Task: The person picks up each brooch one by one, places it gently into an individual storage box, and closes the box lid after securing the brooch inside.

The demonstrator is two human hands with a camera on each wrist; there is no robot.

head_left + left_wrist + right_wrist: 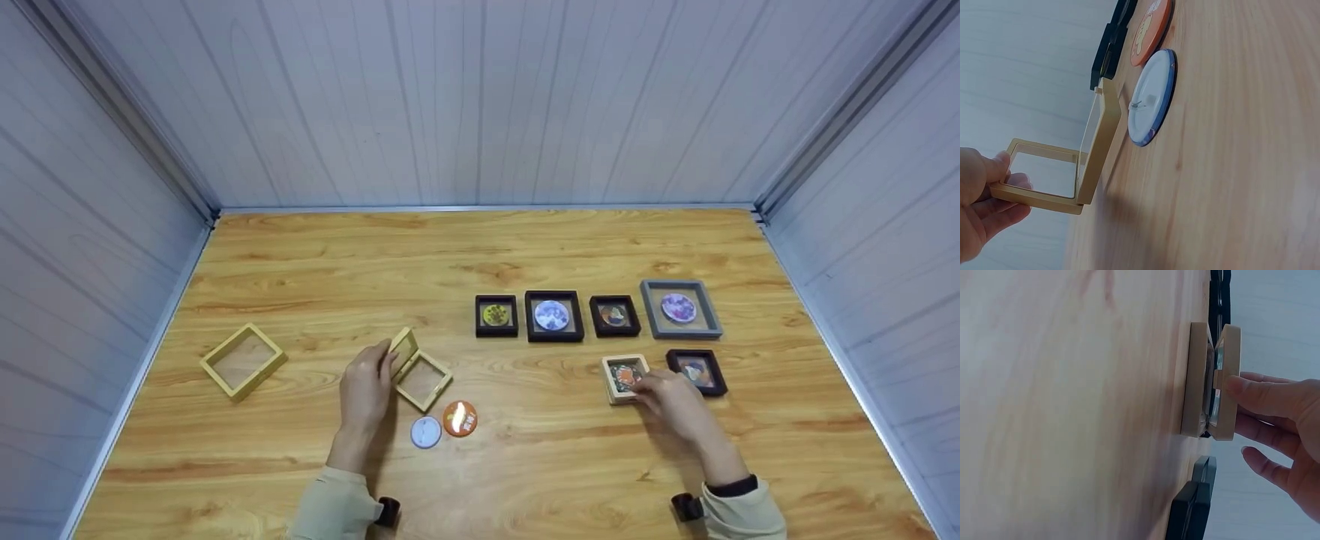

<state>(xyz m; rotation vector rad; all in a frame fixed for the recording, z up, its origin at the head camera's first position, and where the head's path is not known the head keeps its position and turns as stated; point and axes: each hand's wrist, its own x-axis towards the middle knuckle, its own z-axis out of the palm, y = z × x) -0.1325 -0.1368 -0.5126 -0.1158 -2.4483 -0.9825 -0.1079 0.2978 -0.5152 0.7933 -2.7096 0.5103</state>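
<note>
My left hand (365,384) pinches one leaf of a small yellow hinged display frame (439,391) between thumb and fingers. Its two leaves stand apart, with clear film in each, and no badge shows inside. Just in front of it lie a pin badge (426,432) with its white back and pin up, and an orange badge (460,418) face up. On the right, my right hand (675,405) holds the upper leaf of a beige display frame (1195,382) by its edge. The leaves are slightly parted at that side, and a green and orange badge (624,373) sits within.
A larger yellow frame (266,369) lies at the left. Behind the beige frame, a row holds black frames (496,331) with round badges and a grey frame (709,330). Another black frame (716,375) lies beside my right hand. A panelled wall (480,112) borders the wooden table (337,262).
</note>
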